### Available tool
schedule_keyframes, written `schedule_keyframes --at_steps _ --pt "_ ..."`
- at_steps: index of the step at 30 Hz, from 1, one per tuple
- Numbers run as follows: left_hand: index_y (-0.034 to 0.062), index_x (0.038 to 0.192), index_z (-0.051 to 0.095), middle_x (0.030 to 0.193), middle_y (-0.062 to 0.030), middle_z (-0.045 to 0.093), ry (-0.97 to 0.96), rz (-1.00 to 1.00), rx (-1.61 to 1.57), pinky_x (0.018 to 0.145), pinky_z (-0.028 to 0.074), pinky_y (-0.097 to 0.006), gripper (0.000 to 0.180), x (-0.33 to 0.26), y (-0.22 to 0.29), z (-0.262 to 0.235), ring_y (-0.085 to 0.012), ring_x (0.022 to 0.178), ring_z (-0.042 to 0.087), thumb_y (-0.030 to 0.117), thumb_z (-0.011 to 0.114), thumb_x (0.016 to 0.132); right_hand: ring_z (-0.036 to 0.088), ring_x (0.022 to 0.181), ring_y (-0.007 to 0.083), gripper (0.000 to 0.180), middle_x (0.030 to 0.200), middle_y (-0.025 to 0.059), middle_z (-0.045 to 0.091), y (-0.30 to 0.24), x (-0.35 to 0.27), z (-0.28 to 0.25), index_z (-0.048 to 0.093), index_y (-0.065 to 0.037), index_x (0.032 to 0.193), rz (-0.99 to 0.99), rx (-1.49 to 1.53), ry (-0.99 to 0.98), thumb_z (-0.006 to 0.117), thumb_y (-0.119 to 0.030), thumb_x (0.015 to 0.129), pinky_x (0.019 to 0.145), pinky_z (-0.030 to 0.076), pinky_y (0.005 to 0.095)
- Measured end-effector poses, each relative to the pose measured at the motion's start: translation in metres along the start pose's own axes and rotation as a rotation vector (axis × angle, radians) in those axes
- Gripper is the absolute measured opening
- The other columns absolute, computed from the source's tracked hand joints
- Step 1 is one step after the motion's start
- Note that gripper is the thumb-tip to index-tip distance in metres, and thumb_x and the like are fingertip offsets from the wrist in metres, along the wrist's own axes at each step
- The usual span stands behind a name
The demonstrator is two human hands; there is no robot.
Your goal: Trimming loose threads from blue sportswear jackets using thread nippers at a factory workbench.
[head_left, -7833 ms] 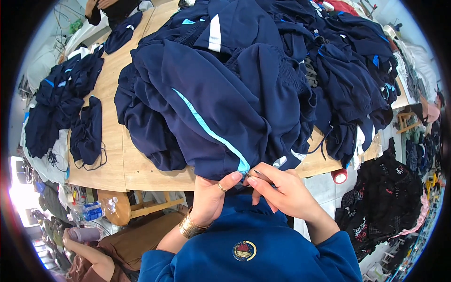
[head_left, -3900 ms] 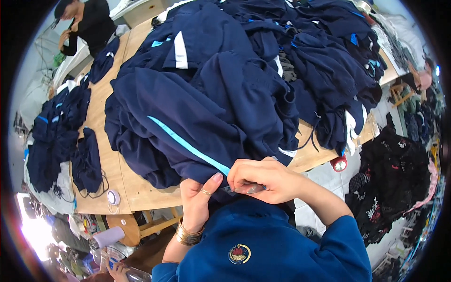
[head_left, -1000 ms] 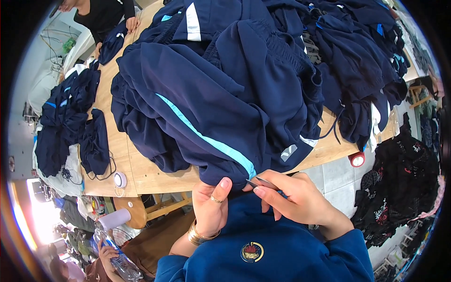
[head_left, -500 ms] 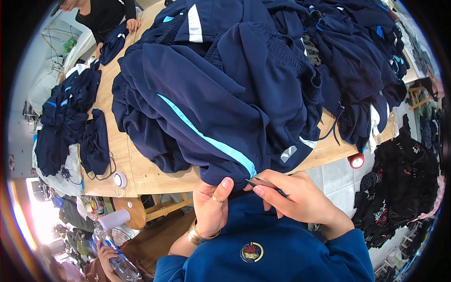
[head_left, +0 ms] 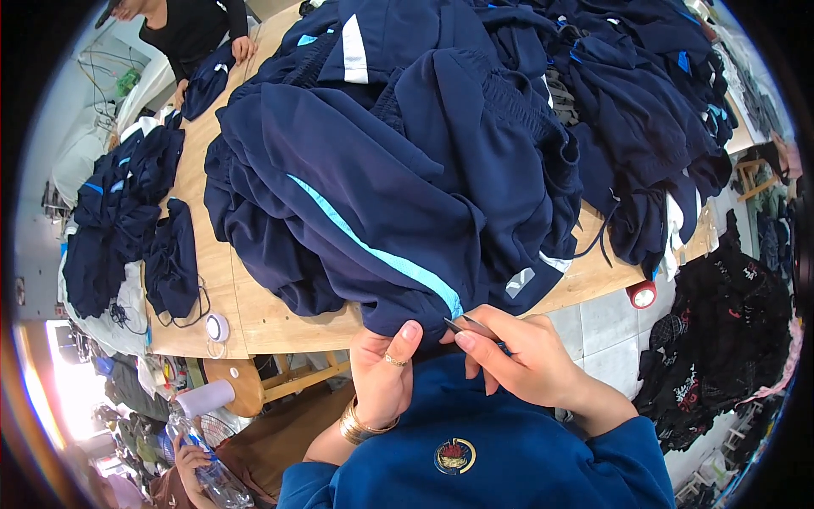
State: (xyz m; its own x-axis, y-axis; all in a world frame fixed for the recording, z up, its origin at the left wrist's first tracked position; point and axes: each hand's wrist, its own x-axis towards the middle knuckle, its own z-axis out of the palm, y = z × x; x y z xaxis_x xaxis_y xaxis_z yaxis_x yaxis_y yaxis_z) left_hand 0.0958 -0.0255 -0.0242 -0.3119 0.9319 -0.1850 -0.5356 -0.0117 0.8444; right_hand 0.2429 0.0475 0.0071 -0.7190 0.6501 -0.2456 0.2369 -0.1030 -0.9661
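A navy garment [head_left: 365, 195] with a light blue stripe [head_left: 373, 246] lies draped over the pile, its lower edge hanging at the table's front. My left hand [head_left: 383, 373], wearing a ring and gold bangles, pinches that edge between thumb and fingers. In my right hand [head_left: 530, 360] are small dark thread snips [head_left: 456, 324], gripped between thumb and fingers. Their pointed tips touch or nearly touch the cloth at the stripe's lower end. The rest of the snips is hidden inside my right hand.
More navy garments [head_left: 636, 127] are heaped at the right of the wooden table [head_left: 280, 335], others [head_left: 127, 204] at the left. A white round object [head_left: 217, 326] sits near the front edge. A person [head_left: 195, 34] stands far left; another person's hand [head_left: 191, 458] is by a plastic bottle at lower left.
The snips' tips have shifted very slightly at the stripe's end. Both hands keep their hold, and the garment lies almost the same.
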Motion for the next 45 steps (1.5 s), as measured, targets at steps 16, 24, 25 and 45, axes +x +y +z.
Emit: schedule_keyframes --at_steps 16,24,25,45 --pt "0.0019 0.096 0.057 0.093 -0.0081 0.061 0.070 0.031 -0.020 0.079 0.043 -0.031 0.017 -0.002 -0.006 0.001 -0.0177 0.085 0.057 0.014 0.056 0.084 0.051 0.040 0.0092 0.023 0.057 0.0077 0.056 0.018 0.003 0.013 0.053 0.002 0.089 -0.023 0.719 -0.040 0.042 -0.018 0.092 0.040 0.039 0.0178" --pt "0.0021 0.096 0.057 0.096 -0.0085 0.061 0.015 0.011 0.012 0.081 0.042 -0.032 0.017 -0.003 -0.006 -0.005 -0.0177 0.088 0.056 0.014 0.056 0.084 0.049 0.038 0.0080 0.024 0.056 0.0071 0.055 0.015 0.003 0.005 0.054 0.001 0.087 0.094 0.592 -0.103 0.043 -0.019 0.092 0.039 0.037 0.0180" --pt "0.0021 0.096 0.057 0.096 -0.0083 0.061 0.019 0.008 0.016 0.081 0.042 -0.032 0.017 -0.003 -0.007 -0.006 -0.0176 0.088 0.056 0.014 0.056 0.084 0.049 0.038 0.0080 0.024 0.056 0.0071 0.055 0.015 0.002 0.005 0.054 0.001 0.087 0.094 0.590 -0.103 0.043 -0.019 0.092 0.039 0.037 0.0180" --pt "-0.0014 0.090 0.058 0.084 -0.0034 0.060 -0.062 -0.018 0.159 0.072 0.044 -0.024 0.011 0.002 0.003 -0.004 -0.0095 0.076 0.055 0.008 0.054 0.085 0.052 0.059 0.0080 0.019 0.068 0.0046 0.056 0.015 0.013 0.000 0.057 0.003 0.086 0.092 0.401 -0.076 0.049 -0.014 0.088 0.055 0.044 0.0207"
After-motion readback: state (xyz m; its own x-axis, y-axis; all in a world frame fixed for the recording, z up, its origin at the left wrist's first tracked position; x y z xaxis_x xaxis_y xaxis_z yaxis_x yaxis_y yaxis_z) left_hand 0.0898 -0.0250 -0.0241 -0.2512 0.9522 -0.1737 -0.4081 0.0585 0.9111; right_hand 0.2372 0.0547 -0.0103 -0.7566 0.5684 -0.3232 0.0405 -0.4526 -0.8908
